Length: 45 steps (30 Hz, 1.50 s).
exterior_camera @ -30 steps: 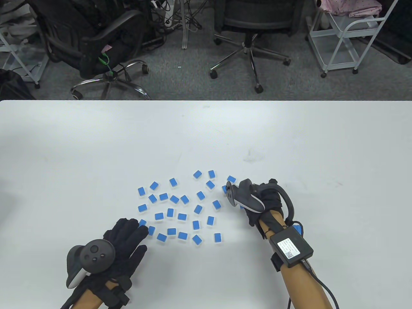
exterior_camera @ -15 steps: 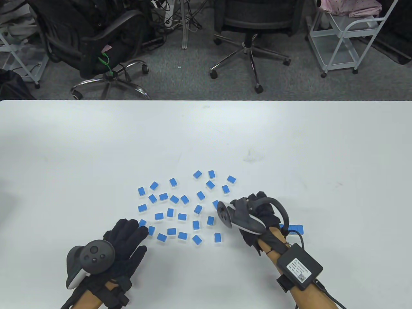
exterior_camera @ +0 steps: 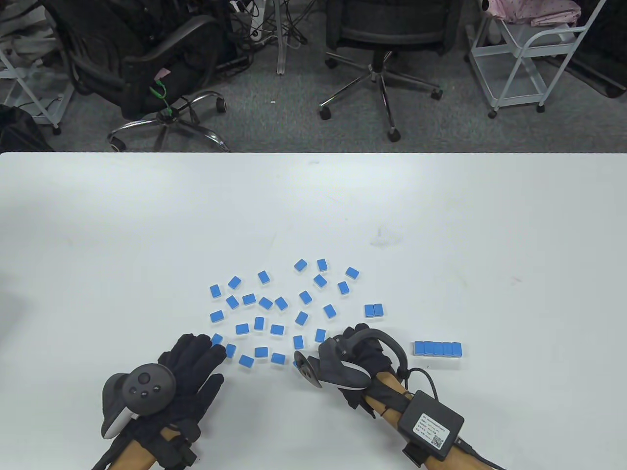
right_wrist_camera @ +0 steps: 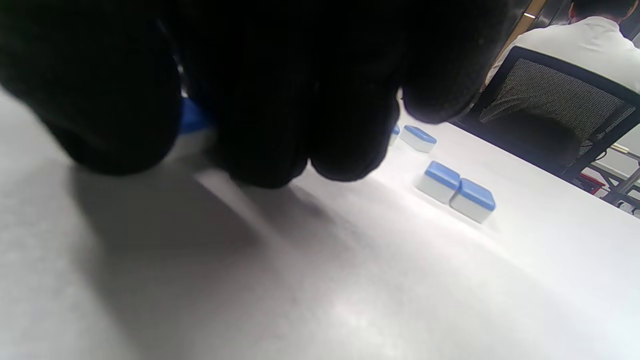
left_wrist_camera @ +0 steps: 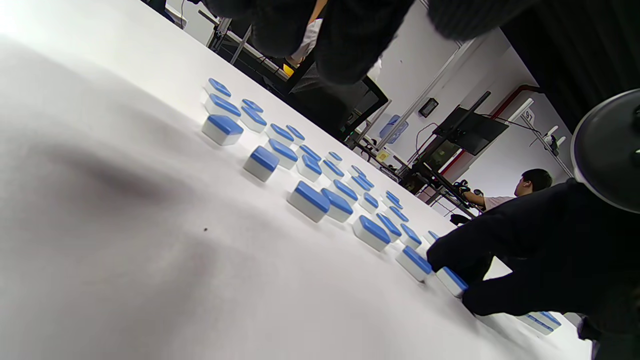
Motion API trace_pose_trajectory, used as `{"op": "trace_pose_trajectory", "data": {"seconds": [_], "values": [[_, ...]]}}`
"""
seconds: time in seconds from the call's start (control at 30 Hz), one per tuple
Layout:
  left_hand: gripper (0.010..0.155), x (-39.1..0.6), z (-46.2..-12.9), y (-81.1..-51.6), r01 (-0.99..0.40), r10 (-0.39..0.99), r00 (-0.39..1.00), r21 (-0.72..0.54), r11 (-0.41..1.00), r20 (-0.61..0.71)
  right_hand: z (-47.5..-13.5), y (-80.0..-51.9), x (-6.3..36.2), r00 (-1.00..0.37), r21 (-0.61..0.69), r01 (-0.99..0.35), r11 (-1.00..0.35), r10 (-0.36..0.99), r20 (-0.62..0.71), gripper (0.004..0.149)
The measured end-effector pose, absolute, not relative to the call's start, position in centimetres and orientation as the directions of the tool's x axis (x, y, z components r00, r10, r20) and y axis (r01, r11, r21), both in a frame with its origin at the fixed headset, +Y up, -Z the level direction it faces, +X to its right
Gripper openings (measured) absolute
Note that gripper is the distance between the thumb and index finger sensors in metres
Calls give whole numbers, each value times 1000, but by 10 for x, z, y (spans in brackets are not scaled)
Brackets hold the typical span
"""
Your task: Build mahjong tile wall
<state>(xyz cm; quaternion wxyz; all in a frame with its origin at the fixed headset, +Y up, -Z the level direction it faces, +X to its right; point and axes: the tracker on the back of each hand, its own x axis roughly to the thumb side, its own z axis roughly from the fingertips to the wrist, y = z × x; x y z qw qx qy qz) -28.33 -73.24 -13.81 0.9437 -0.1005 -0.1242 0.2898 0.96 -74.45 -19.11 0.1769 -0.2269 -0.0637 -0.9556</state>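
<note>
While the white table (exterior_camera: 147, 220) carries everything, the biggest cluster on it is the scatter of blue-backed tiles (exterior_camera: 277, 313) near its middle, lying face down at all angles. At about three o'clock from that scatter sits the started wall row (exterior_camera: 438, 348), five tiles side by side with its long axis running nine to three; a loose pair (exterior_camera: 373, 310) lies at roughly eleven o'clock from the row, apart from it.

Of the two hands, the right hand (exterior_camera: 360, 360) is nearer the row, which lies at its three o'clock. Its fingers (right_wrist_camera: 260, 100) are curled down onto the table over tiles at the scatter's five o'clock edge (a sliver of blue shows beneath them in the right wrist view), but whether they actually grip one I cannot tell. My guess is that the coming move carries a tile toward three o'clock to extend the row.

At the seven o'clock edge the left hand (exterior_camera: 193, 362) lies flat and spread, fingertips touching a tile (exterior_camera: 217, 339).
</note>
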Motion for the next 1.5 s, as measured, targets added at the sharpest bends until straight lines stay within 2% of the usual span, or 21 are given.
{"op": "trace_pose_trajectory", "data": {"seconds": [0.1,0.2,0.27,0.33,0.5,0.6,0.73,0.9,1.1,1.5], "values": [[66,-283,-138,-732,-520,569,802,-259,814,179,-191,-745,13,-821,45,398,-916,-334,464,57],[66,-283,-137,-732,-522,571,801,-258,813,179,-203,-725,34,-851,4,396,-918,-366,377,56],[67,-283,-137,-732,-520,568,802,-254,816,182,-225,-699,63,-918,-8,335,-942,-328,221,55],[67,-283,-138,-732,-522,570,800,-253,815,185,-245,-690,84,-943,72,326,-943,-318,102,55],[67,-282,-141,-732,-518,567,802,-255,817,188,-279,-712,109,-874,199,478,-856,-486,9,54],[66,-282,-141,-731,-521,569,802,-251,816,184,-287,-731,110,-887,269,447,-853,-461,10,53],[67,-282,-139,-732,-521,571,799,-258,814,188,-291,-750,106,-830,257,544,-799,-558,24,50],[67,-283,-138,-731,-523,572,798,-254,813,189,-292,-745,104,-885,261,454,-852,-465,21,52],[66,-281,-140,-732,-523,574,797,-260,812,188,-293,-748,103,-889,235,454,-859,-453,61,50],[66,-281,-138,-732,-520,573,799,-268,811,182,-288,-744,100,-906,235,421,-876,-419,60,51]]}}
